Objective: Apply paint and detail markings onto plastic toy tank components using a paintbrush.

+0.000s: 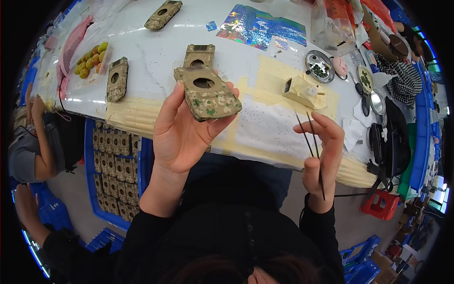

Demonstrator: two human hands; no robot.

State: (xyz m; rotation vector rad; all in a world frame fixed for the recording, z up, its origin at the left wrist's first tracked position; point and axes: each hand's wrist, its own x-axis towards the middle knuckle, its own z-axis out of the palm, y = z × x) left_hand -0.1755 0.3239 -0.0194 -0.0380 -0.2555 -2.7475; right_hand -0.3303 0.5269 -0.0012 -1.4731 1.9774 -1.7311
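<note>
My left hand (178,142) grips a toy tank hull (215,102) by its sides, lifted above the table's near edge. The hull has pixel camouflage in tan, brown and green, with a round hole in its top. Black tweezers (316,146) are held in my right hand (328,142), tips pointing up and spread apart with nothing seen between them. Just behind the held hull lies another tank hull (199,51), partly covered by it. Two more stand on the table, one tank hull (117,79) at left and one tank hull (163,14) at the far side.
A tape-covered block (298,94) and a round metal tin (312,57) with green bits lie at right. Shiny holographic sheets (260,28) are at the back. Fruit (90,61) sits at left. A blue crate (147,161) below holds several hulls. Another person's arm (41,137) is at left.
</note>
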